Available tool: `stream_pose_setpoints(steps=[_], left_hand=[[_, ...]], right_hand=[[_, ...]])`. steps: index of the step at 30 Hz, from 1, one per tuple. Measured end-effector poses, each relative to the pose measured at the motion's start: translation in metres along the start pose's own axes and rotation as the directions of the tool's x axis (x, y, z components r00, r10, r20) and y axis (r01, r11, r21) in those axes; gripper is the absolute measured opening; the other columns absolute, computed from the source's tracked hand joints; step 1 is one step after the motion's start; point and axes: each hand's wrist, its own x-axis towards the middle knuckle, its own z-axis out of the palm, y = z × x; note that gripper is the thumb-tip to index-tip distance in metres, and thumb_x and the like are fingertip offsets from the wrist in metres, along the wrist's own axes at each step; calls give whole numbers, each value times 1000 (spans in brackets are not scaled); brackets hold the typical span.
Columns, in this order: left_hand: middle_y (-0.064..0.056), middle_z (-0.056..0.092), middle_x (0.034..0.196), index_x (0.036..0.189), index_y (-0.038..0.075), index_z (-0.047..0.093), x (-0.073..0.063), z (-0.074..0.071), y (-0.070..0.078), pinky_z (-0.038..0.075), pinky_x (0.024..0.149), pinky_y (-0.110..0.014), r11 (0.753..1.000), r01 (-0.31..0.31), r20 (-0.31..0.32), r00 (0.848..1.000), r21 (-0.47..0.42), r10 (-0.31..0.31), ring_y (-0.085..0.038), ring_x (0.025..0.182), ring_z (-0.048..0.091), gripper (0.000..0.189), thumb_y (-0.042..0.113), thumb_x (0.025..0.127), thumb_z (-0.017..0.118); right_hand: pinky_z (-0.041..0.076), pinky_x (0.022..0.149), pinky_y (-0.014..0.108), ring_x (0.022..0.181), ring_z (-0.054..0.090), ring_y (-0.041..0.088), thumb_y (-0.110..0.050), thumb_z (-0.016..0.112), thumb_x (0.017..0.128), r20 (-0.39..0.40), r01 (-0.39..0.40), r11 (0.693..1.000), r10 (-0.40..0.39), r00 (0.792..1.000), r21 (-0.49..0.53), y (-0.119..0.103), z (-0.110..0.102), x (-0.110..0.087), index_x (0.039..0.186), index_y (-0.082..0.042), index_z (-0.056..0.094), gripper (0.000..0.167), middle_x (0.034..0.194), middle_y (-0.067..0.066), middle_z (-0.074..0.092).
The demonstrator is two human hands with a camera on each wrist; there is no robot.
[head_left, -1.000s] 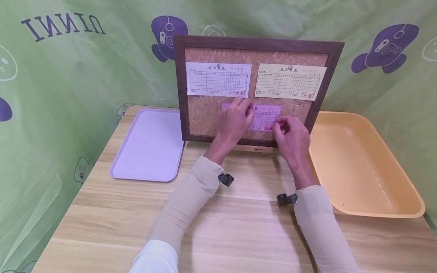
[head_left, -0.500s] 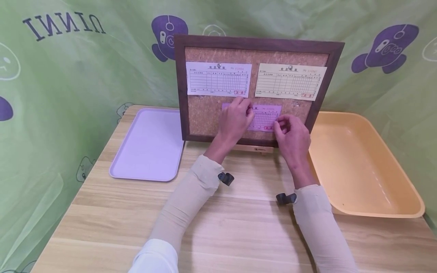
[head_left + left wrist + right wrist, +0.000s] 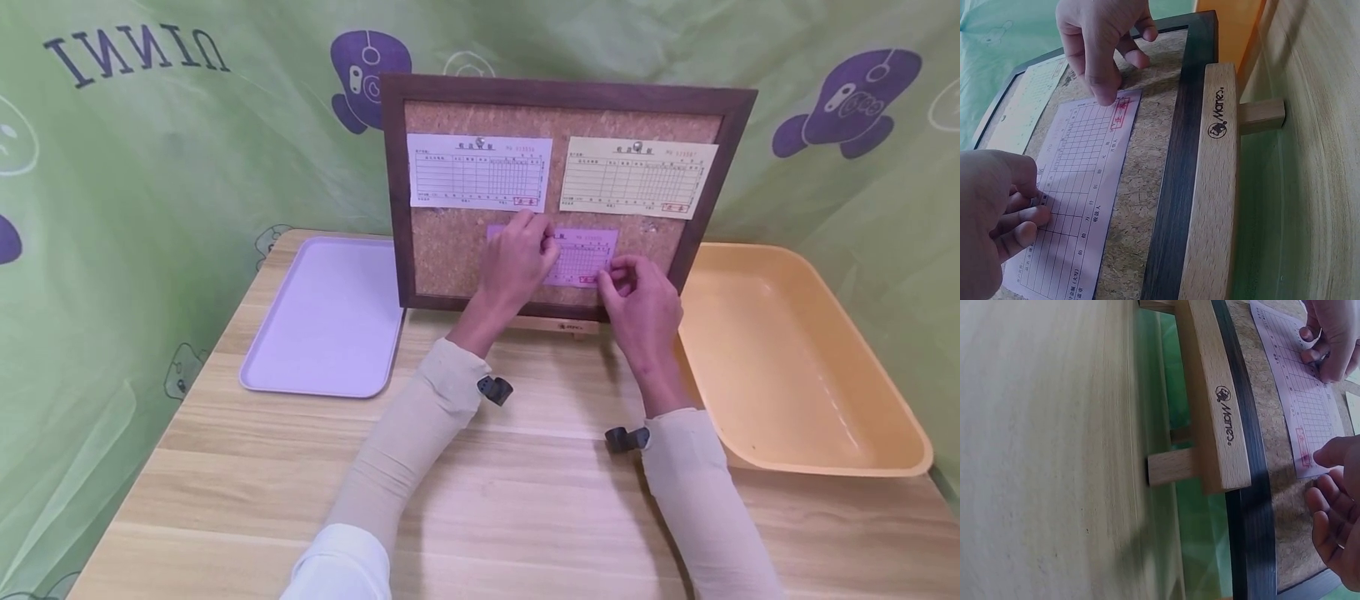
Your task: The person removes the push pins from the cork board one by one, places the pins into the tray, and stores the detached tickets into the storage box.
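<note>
A pink receipt slip (image 3: 581, 258) lies against the lower middle of a framed cork board (image 3: 450, 267). My left hand (image 3: 517, 254) covers the slip's left part, its thumb and fingers pinching a small pushpin (image 3: 1035, 201) at the top edge, mostly hidden by the fingertips. At the slip's lower right corner, by the red stamp, my right hand (image 3: 643, 300) touches the paper with one digit, the other fingers loosely bent and apart from it. Above hang a white receipt slip (image 3: 480, 175) and a yellow receipt slip (image 3: 637, 179), each with a silver pin at its top.
The board leans on a wooden stand (image 3: 1216, 419) on the wood-grain table (image 3: 510, 500). To the left lies a flat lilac tray (image 3: 326, 317); a deep orange tray (image 3: 795, 358) stands to the right. A green printed cloth (image 3: 187, 150) hangs behind.
Both hands stay in nearly the same place on the pink receipt slip. Only a slight shift of the head view shows.
</note>
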Motion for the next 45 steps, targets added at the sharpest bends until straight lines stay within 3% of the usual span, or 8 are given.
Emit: stream_pose_setpoints(steps=[14, 25, 37, 41, 45], left_hand=[[-5, 66, 89, 96, 4, 70, -3, -3, -2, 44, 60, -17, 997, 21, 36, 999, -70, -18, -13, 69, 57, 6, 6, 92, 66], [-8, 67, 88, 92, 1, 70, -7, 2, -11, 45, 65, -14, 984, -46, -70, 997, -171, 34, -15, 75, 61, 5, 2, 88, 67], [-8, 66, 88, 93, 0, 70, -7, 0, -13, 46, 64, -14, 976, -28, -51, 999, -214, 18, -15, 74, 61, 5, 0, 89, 68], [-8, 67, 88, 93, 0, 70, -7, 0, -14, 46, 65, -13, 976, -35, -54, 998, -215, 24, -15, 74, 61, 5, 0, 89, 69], [-8, 67, 89, 94, 0, 70, -7, 0, -14, 46, 66, -13, 977, -47, -54, 998, -209, 36, -15, 75, 62, 5, 0, 89, 69]], right_hand=[[45, 69, 35, 80, 65, 24, -31, 78, 93, -23, 21, 1000, -22, 999, -17, -2, 3, -2, 112, -4, 69, 34, 98, 10, 69], [47, 66, 36, 79, 67, 24, -32, 81, 90, -21, 14, 1000, -13, 1000, 13, -5, 6, 1, 124, -7, 60, 47, 97, 9, 69], [53, 70, 41, 82, 70, 25, -26, 80, 92, -37, 97, 995, -96, 995, 18, -9, 7, 1, 117, -6, 66, 35, 101, 11, 70], [51, 70, 39, 83, 67, 25, -25, 80, 92, -43, 99, 995, -98, 994, 19, -9, 8, 1, 124, -6, 65, 40, 100, 11, 68], [46, 70, 37, 85, 62, 25, -22, 80, 91, -43, 112, 994, -112, 993, 8, -8, 7, 4, 138, -15, 60, 52, 102, 11, 62]])
